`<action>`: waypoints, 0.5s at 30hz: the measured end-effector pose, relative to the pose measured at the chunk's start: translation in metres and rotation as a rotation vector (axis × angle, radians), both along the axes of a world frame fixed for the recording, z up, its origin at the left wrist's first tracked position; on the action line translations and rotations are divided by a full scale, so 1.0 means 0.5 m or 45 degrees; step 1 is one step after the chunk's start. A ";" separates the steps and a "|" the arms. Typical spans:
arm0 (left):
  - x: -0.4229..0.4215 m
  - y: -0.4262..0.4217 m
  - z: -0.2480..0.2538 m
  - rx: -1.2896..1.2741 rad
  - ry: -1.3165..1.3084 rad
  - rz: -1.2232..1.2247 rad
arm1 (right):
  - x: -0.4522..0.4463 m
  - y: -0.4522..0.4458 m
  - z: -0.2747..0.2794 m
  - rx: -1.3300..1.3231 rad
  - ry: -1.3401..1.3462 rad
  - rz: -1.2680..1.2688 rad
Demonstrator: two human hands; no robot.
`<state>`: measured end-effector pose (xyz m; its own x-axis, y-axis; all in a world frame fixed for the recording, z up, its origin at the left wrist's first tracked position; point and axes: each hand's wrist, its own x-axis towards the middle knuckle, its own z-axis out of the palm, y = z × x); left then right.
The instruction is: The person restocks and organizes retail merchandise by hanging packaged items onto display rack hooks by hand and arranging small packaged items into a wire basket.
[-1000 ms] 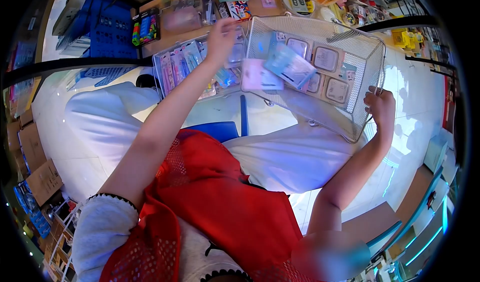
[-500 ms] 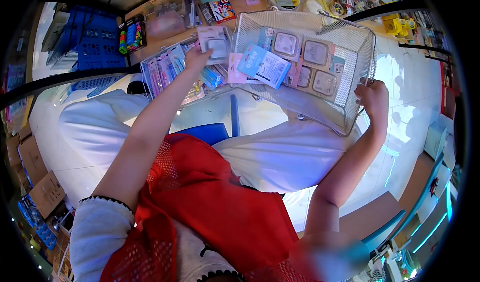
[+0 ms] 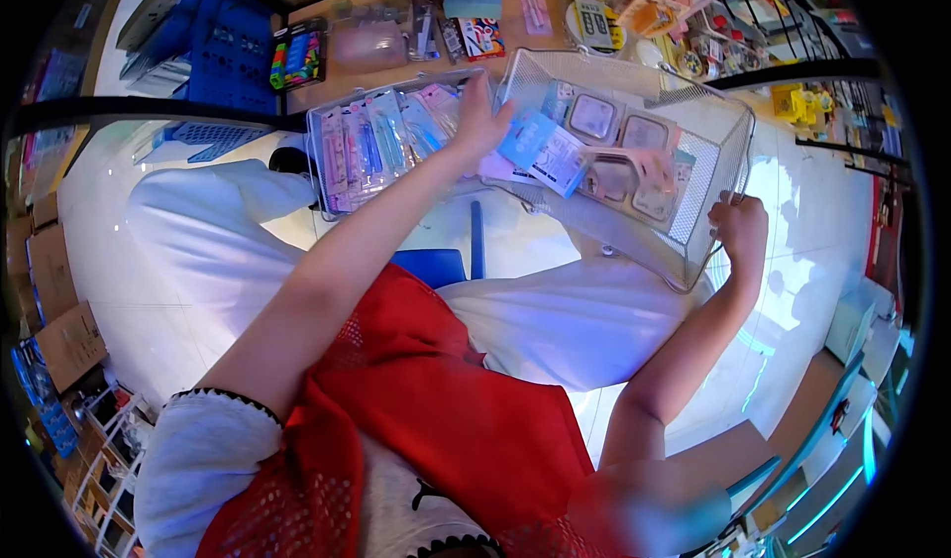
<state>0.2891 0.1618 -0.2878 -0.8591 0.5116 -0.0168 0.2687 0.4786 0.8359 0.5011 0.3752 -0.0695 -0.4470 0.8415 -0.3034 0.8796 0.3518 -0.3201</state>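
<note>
My left hand [image 3: 480, 122] is over the near left corner of the wire mesh basket [image 3: 733, 132], fingers apart and nothing in them. A pink carded pack with a square case [image 3: 619, 169], smeared by motion, is in the basket to the right of that hand; I cannot tell whether it has come to rest. Similar packs [image 3: 592, 117] lie beneath and behind it, beside a blue-and-white packet [image 3: 540, 150]. My right hand [image 3: 741, 223] is closed around the basket's right rim. The basket tilts towards my lap.
A second wire basket [image 3: 315, 162] at left holds several packaged pens [image 3: 371, 142]. Behind stand a clear plastic box [image 3: 369, 43], a pack of coloured markers [image 3: 297, 55] and a blue perforated crate [image 3: 223, 48]. A dark shelf bar [image 3: 158, 112] crosses at left.
My left hand has moved right from the pen basket and let go of the pink pack, which now appears in the mesh basket. My right hand keeps its hold on the rim.
</note>
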 end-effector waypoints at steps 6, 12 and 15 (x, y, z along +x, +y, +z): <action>-0.006 -0.043 -0.036 0.135 -0.858 -0.018 | 0.006 -0.001 -0.008 0.017 0.082 -0.077; -0.040 -0.060 -0.046 0.125 -1.278 -0.135 | 0.003 -0.037 0.014 0.120 0.148 0.023; -0.050 -0.092 -0.008 -0.015 -1.194 -0.177 | -0.008 -0.032 0.032 0.013 0.259 -0.008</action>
<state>0.2643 0.1159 -0.2918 -0.4243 0.6037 -0.6749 -0.4546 0.5026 0.7354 0.4973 0.3590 -0.0536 -0.4931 0.8469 -0.1989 0.7993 0.3508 -0.4880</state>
